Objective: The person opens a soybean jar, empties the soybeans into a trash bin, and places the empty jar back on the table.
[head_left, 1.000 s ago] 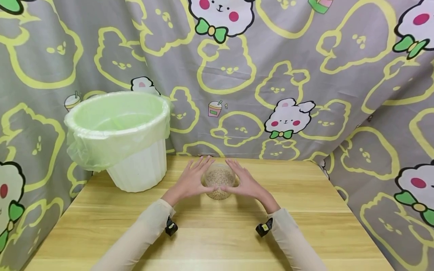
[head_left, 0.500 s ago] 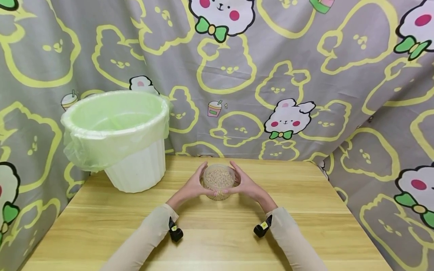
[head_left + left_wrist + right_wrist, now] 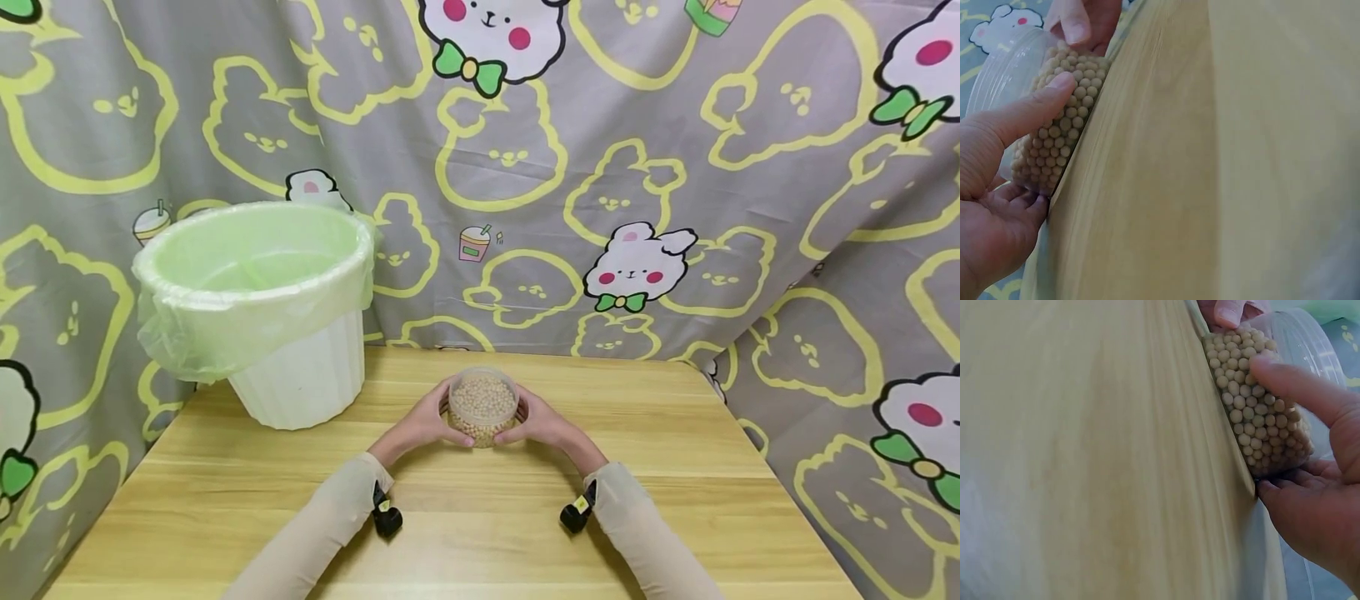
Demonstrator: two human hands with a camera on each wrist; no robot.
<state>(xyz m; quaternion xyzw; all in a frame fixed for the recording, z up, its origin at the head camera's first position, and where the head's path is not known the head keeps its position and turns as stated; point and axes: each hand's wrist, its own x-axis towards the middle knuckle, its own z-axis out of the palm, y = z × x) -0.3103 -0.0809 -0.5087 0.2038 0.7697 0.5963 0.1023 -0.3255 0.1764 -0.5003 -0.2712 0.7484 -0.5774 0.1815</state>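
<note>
A clear plastic cup of pale round beans point(image 3: 482, 406) stands on the wooden table point(image 3: 675, 500), a little behind its middle. My left hand point(image 3: 422, 423) grips its left side and my right hand point(image 3: 538, 424) grips its right side, fingers curled round the wall. In the left wrist view my left thumb point(image 3: 1029, 107) presses the cup of beans point(image 3: 1060, 125), and the other hand's thumb point(image 3: 1075, 25) shows beyond it. In the right wrist view my right thumb point(image 3: 1300, 387) lies across the cup of beans point(image 3: 1260, 412).
A white bin point(image 3: 300, 375) lined with a pale green bag point(image 3: 255, 279) stands at the table's back left corner. A grey cartoon-print cloth point(image 3: 600, 167) hangs behind and at both sides. Small black wrist cameras point(image 3: 386, 517) sit on both sleeves.
Both hands went from flat with spread fingers beside the cup to curled tightly round it. My wrists have drawn in a little toward the cup.
</note>
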